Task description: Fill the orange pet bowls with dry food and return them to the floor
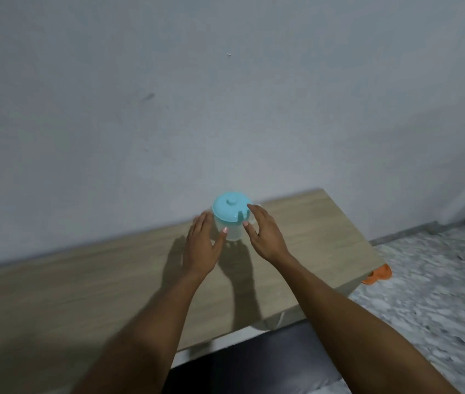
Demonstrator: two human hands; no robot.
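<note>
**Reaching for the food jar**

Two bare arms are stretching out over the desk (83,280) toward the jar (229,223). The left hand (201,240) is coming in on the left side of the jar, and its thumb looks like it is touching the jar's clear wall. The right hand (265,231) is just beside the jar on the other side. The fingers of both hands are spread wide and are not holding anything yet.

The jar is standing upright near the wall (225,95), with its blue lid (231,207) shut on top. I cannot tell what is inside.

To the right of the jar, down on the floor (424,280) past the desk's corner, something orange (377,275) is peeking out. It may be a pet bowl.

This looks like an early step: getting the food. Next, both hands need to close on the jar and take the lid off.
</note>
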